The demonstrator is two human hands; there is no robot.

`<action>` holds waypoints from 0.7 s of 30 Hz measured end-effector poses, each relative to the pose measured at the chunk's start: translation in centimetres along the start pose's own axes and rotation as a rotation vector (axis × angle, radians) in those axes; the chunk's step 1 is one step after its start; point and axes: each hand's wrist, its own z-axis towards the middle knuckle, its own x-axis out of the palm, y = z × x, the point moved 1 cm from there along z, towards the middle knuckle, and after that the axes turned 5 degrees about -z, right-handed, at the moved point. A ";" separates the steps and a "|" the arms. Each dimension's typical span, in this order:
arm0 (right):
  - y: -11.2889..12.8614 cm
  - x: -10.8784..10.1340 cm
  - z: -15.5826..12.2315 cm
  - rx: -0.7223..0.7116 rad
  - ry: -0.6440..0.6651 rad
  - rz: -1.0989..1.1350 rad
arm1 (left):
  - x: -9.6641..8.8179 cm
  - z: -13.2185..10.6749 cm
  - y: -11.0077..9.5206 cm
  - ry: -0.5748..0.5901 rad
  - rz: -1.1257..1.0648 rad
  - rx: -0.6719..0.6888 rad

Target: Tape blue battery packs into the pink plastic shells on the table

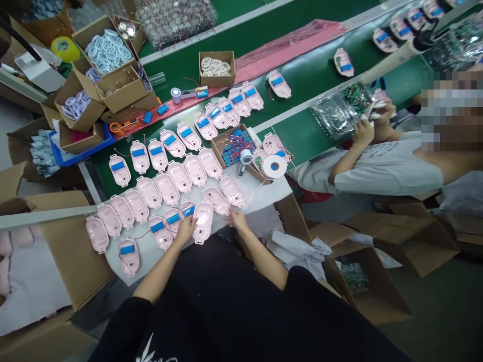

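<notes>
My left hand (185,230) grips the edge of a pale pink plastic shell (204,221), held above the white-covered near edge of the bench. My right hand (238,222) is at the lower end of another pink shell (216,200). Its fingers are curled together, and what they pinch, if anything, is too small to make out. Just left of my left hand lie pink shells with blue battery packs, one of them a shell (160,232) with a thin wire. Thin white strips (253,197) lie above my right hand.
Rows of pink shells cover the bench. A carton of wired blue batteries (237,146) stands beside a white tape roll (274,166). Boxes of rings (108,53) are at the back left. On the right, a co-worker's hands (368,125) handle small parts. Open cartons (372,281) stand below.
</notes>
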 end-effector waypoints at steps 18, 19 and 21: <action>3.6 -5.9 -1.3 -0.664 -0.278 -0.490 | 0.9 -0.7 1.9 -0.249 -0.172 -0.125; 5.0 -6.6 -0.8 -0.714 -0.272 -0.549 | 1.4 0.1 1.5 -0.233 -0.143 -0.127; 8.5 -6.6 1.0 -0.773 -0.179 -0.674 | 2.3 1.9 0.7 -0.200 -0.086 -0.145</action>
